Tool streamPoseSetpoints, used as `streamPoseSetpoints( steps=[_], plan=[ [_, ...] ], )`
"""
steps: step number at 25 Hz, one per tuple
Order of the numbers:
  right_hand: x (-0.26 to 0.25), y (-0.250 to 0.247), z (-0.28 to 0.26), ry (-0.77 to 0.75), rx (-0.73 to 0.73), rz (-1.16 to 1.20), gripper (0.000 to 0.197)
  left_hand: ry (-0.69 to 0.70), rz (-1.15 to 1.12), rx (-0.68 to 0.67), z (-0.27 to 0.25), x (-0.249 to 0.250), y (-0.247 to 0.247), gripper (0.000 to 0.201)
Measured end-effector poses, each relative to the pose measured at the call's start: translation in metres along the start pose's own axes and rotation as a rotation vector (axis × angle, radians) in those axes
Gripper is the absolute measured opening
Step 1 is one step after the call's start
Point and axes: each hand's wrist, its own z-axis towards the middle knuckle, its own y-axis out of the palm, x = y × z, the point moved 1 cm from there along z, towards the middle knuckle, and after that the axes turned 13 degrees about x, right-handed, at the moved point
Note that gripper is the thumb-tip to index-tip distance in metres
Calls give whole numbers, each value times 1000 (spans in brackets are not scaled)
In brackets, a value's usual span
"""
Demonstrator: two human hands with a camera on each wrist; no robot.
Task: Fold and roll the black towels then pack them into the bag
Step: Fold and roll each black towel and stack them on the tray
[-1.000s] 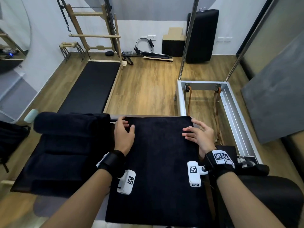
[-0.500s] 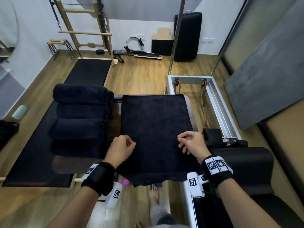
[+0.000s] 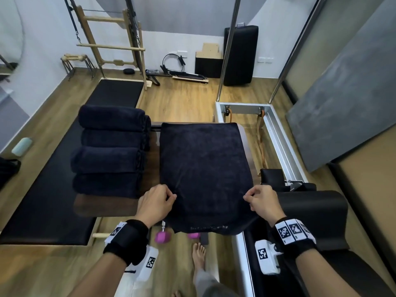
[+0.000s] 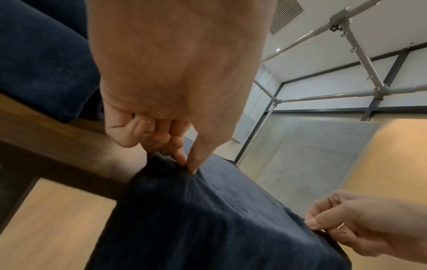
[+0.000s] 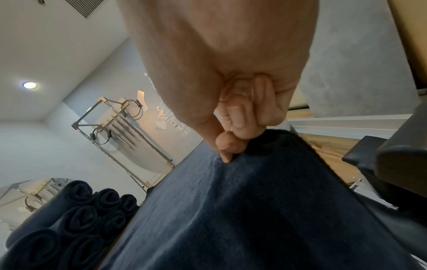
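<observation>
In the head view, a black towel point(image 3: 203, 168) lies flat on a padded platform, and its near end hangs over the edge toward the person's bare foot point(image 3: 198, 256). The left hand point(image 3: 155, 203) pinches the towel at its left side near the front edge, and the right hand point(image 3: 262, 201) pinches the right side at the same level. Just beside the flat towel, on the left, four rolled towels point(image 3: 109, 151) are stacked on a wooden board. A dark bag point(image 3: 8, 170) shows only partly at the far left edge, well apart from the towels. A pink dumbbell point(image 3: 161, 236) lies on the floor under the hanging end.

In the left wrist view, the left hand point(image 4: 175, 102) has its thumb and forefinger closed on a small ridge of the towel point(image 4: 208, 219), and the other fingers are curled in. The right hand point(image 4: 360, 224) is seen farther along, also pinching.

In the right wrist view, the right hand point(image 5: 231, 91) holds a fold of cloth point(image 5: 254, 210) between thumb and forefinger. The ends of the rolled towels point(image 5: 78, 222) are visible behind.

I think the risk is this: each pinch takes only a little cloth, so it may slip when lifted. If one hand pulls more than the other, the fold will be crooked. The hanging end could also drag the towel off the platform.
</observation>
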Motion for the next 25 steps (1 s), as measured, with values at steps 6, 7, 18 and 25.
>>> streamPoseSetpoints(
  steps=[6, 7, 18, 25],
  plan=[
    [-100, 7, 61, -121, -26, 274, 13, 32, -218, 304, 79, 51, -33, 19],
    [-122, 11, 77, -144, -28, 301, 13, 35, -244, 340, 99, 65, -37, 18],
    [-79, 45, 107, 29, -46, 261, 15, -107, -286, 206, 110, 24, 7, 28],
    [-20, 31, 58, 18, 32, -85, 19, -143, -153, 184, 62, 2, 15, 13]
  ],
)
